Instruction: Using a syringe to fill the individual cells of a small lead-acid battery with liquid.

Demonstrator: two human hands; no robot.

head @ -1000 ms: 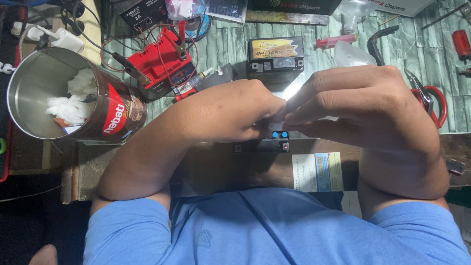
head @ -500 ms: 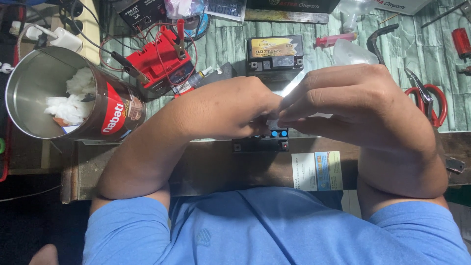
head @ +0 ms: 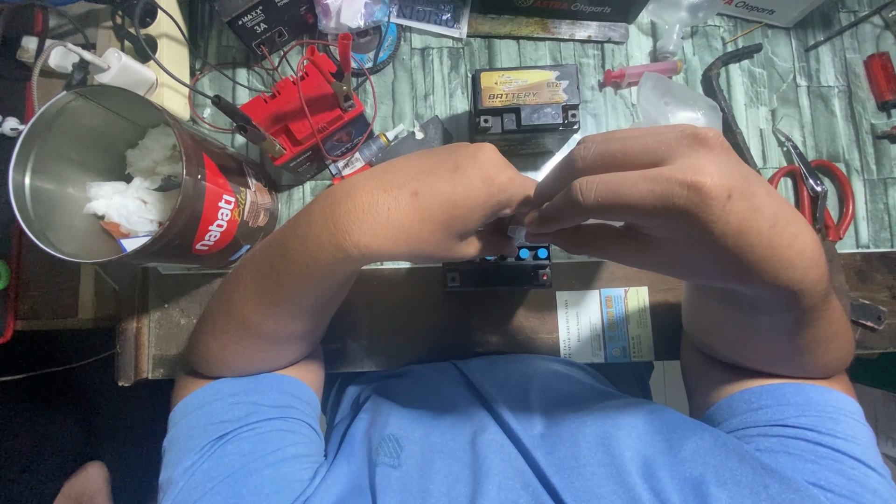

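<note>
— Two hands are seen pressed together over a small black battery (head: 497, 271) at the near edge of the workbench (head: 392, 317). What is being held?

— A thin whitish strip (head: 551, 166) is pinched between the fingertips of the left hand (head: 439, 201) and the right hand (head: 672, 201); both are closed on it, just above the battery's blue-capped top. How the strip ends, or whether it is stuck to the battery, is hidden by the fingers.

— What could go wrong from here?

— Judged from the frame alone, the strip could be torn if it is pulled unevenly, and the battery, set close to the bench edge, could be dragged or tipped off it. Nothing is seen bracing the battery.

— Anything else at risk nearby?

— Red-handled scissors (head: 821, 201) lie near the right wrist, and an open metal tin (head: 121, 201) with white wadding stands just beside the left forearm; either could be knocked by a sudden elbow movement.
</note>
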